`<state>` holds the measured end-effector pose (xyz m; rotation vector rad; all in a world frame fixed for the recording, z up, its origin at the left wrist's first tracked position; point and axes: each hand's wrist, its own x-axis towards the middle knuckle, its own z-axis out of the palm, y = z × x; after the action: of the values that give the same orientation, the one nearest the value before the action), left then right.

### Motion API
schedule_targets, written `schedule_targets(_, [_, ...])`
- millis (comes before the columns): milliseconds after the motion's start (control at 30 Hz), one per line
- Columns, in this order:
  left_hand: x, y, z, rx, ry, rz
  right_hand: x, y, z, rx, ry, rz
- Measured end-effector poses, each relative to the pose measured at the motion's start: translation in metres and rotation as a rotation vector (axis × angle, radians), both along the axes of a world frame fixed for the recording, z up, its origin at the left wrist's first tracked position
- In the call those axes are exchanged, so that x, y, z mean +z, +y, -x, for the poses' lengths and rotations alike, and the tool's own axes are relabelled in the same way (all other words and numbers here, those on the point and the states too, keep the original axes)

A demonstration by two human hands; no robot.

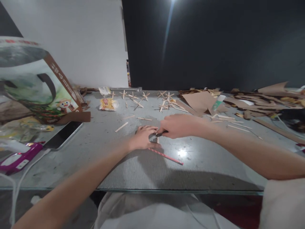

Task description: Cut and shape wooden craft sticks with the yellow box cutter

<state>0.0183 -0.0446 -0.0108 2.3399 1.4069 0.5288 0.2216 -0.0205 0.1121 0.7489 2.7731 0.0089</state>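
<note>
My left hand [144, 138] rests on the grey table, its fingers and thumb curved around the two ends of a short wooden craft stick [157, 139]. Above the stick's far end, my right hand [179, 126] is closed in a pinch. Something small and dark shows at its fingertips, too hidden to name. A pink pencil [168, 156] lies just in front of my left thumb. Beyond the hands are loose craft sticks [121, 127] and several star-shaped pieces of crossed sticks [138, 103].
At left stand a large printed bag [35, 86], a phone [64, 135] and a purple power strip [22, 158] with white cables. Brown cardboard scraps [200, 101], a glue stick [218, 102] and more craft sticks lie at back right. A small yellow packet [108, 104] sits behind.
</note>
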Motion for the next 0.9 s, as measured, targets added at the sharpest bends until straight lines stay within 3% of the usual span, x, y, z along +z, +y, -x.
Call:
schedule_targets(333, [-0.015,0.010,0.004,0.013,0.019,-0.034,0.024,0.023,0.038,-0.028,-0.160,0.154])
schedule_targets(600, [-0.005,0.003,-0.001,0.022,0.027,0.041,-0.003,0.019,-0.011,0.058,0.031,0.134])
schedule_targets(700, [-0.004,0.002,-0.003,0.027,0.025,0.040,-0.016,0.013,-0.027,-0.014,0.085,0.099])
schedule_targets(800, [-0.004,0.002,-0.003,0.030,0.023,0.038,-0.020,0.014,-0.031,-0.059,0.101,0.124])
schedule_targets(900, [-0.006,0.003,-0.003,0.035,0.023,0.048,-0.015,0.020,-0.025,0.014,0.098,0.159])
